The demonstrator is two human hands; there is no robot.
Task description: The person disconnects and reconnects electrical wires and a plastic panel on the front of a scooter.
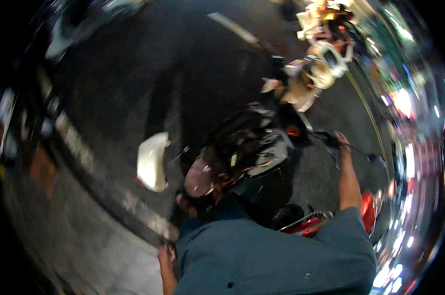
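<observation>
My right hand [343, 140] reaches forward at arm's length, its fingers closed round a dark handlebar [325, 136]. A round mirror [377, 160] on a thin stalk is to the right of it. Below my left side hangs my left hand [167, 254], fingers curled in, with nothing visible in them. A dark scooter [247, 142] stands in front of me; blur hides much of its detail. Left of it, apart from both hands, is a pale curved panel-like piece [152, 162]. A rounded brownish-pink shape [199, 178] sits at the scooter's near end; I cannot make out its kind.
Red motorbike bodywork [308, 227] shows close to my right side. Several pale scooters [311, 81] stand farther ahead on the right. A kerb with a white stripe [75, 137] curves along the left. Bright shopfront lights [404, 105] line the far right.
</observation>
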